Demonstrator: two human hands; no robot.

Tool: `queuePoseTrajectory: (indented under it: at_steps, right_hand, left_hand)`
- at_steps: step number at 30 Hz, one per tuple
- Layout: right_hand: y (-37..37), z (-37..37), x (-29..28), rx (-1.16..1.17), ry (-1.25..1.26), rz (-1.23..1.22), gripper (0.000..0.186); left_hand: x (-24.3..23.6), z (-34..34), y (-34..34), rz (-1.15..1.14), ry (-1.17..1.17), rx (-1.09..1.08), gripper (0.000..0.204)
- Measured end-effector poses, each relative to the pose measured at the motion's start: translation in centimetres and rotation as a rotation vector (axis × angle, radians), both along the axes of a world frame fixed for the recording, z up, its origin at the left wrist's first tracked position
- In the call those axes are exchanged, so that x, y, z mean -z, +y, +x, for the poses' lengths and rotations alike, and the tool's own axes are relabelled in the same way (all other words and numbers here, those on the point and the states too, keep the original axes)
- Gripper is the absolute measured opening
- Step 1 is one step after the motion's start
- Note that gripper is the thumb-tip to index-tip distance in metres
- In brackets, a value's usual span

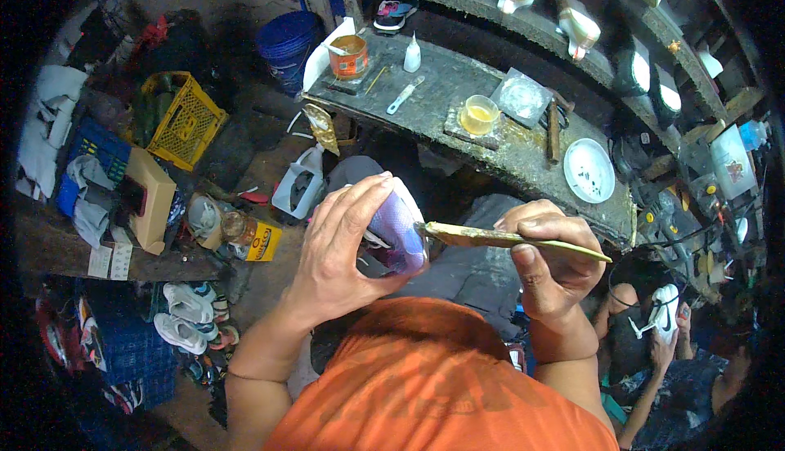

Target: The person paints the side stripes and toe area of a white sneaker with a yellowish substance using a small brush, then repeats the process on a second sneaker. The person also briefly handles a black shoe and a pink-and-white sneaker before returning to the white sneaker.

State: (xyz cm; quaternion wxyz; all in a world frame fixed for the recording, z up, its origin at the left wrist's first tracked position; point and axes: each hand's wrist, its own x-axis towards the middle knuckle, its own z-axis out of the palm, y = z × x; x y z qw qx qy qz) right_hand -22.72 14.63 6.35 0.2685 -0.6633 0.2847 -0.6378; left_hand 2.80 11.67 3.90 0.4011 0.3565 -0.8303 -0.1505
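Observation:
My left hand (327,251) is wrapped round a purple mesh shoe (401,224) with a pale edge, held up in front of my orange shirt. Part of the shoe is hidden behind my fingers. Between the thumb and fingers of my right hand (560,259) is a flat-handled glue brush (478,237), crusted and yellowish. It lies nearly level, and its dark tip meets the shoe's right edge. Beyond my hands, a clear cup of yellow liquid (479,114) stands on a block on the dark workbench (372,107).
The bench also bears an orange can (349,57), a white squeeze bottle (412,55), a knife (405,94), a hammer (553,134) and a white plate (589,170). At lower right, another person's hands hold a white shoe (664,312). A yellow crate (186,122) sits left.

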Motion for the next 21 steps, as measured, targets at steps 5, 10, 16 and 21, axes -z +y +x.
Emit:
queuePoseTrajectory:
  at_steps: [5, 10, 16, 21]
  right_hand:
    - [0.1, -0.2, -0.2, -0.010, 0.034, 0.027, 0.023]
    - [0.2, -0.2, -0.5, 0.006, 0.075, 0.018, 0.023]
    - [0.2, -0.3, -1.0, 0.011, 0.139, -0.015, 0.024]
    - [0.3, -0.3, -1.4, -0.011, 0.145, -0.024, 0.023]
  left_hand:
    - [-0.6, 0.4, 0.1, 0.032, -0.041, 0.004, 0.099]
    - [-1.7, 0.6, 0.2, 0.093, -0.070, 0.021, 0.094]
    - [-3.0, 1.1, 0.4, 0.105, -0.169, 0.031, 0.092]
    - [-4.0, 1.6, 0.4, 0.090, -0.273, 0.052, 0.091]
